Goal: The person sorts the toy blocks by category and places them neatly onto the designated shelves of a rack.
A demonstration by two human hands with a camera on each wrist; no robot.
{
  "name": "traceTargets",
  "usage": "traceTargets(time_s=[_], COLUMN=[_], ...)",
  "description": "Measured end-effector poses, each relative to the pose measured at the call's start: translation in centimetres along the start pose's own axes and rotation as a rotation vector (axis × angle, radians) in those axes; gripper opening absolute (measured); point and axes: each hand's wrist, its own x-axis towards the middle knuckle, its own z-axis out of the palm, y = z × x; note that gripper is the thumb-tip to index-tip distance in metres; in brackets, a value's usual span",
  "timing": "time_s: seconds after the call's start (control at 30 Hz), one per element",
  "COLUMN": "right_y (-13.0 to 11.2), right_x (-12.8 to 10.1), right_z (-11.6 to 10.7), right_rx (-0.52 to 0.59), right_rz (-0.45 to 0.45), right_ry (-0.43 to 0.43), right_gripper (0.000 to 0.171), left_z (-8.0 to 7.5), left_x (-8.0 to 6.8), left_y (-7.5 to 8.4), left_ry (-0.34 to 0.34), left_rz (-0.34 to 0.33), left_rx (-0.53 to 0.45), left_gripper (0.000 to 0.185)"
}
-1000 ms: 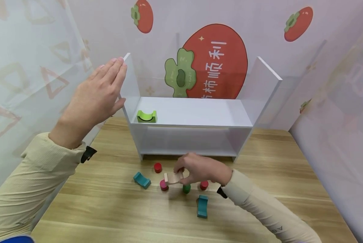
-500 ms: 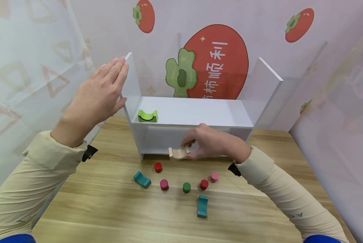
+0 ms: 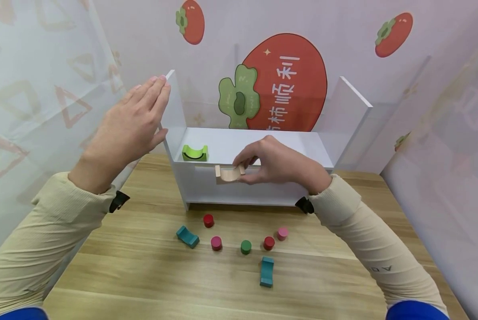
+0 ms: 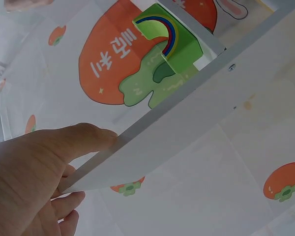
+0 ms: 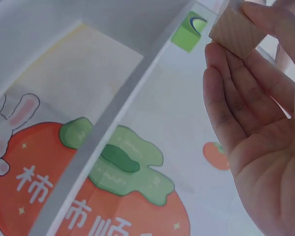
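My right hand (image 3: 279, 162) pinches one end of a natural-wood block (image 3: 229, 174) with a curved hollow, between thumb and fingers. It is held in front of the upper board's front edge on the white shelf (image 3: 259, 144). In the right wrist view, a square face of the wooden block (image 5: 238, 32) shows at the fingertips. My left hand (image 3: 123, 124) holds the shelf's left side panel (image 4: 152, 142), thumb on one side and fingers on the other. A light green block (image 3: 195, 153) with a curved hollow sits at the upper board's left end.
On the wooden table (image 3: 151, 284) before the shelf lie a teal curved block (image 3: 187, 237) and another teal block (image 3: 266, 272). Between and around them stand several small cylinders, among them a green cylinder (image 3: 245, 247) and a pink cylinder (image 3: 282, 234). A printed cloth (image 3: 207, 66) hangs behind.
My right hand has lifted the wooden block from among the cylinders on the table up to the upper board's front edge. The left hand has stayed on the side panel.
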Motion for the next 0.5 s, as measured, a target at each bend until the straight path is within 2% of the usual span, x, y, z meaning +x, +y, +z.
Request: traceTargets(time_s=[0.17,0.5], right_y=[0.7,2.7], right_x=[0.9,2.2], right_z=[-0.7,-0.9], right_rx=[0.003,0.0], right_rz=[0.041,0.189], right_ry=[0.023,0.061], right_gripper=[0.03,0.03], left_z=[0.1,0.3], left_x=[0.0,-0.1], left_y=[0.0,-0.1], left_ry=[0.014,0.038], left_rz=[0.004,0.011], left_rx=[0.002,0.001], left_gripper=[0.094,0.095])
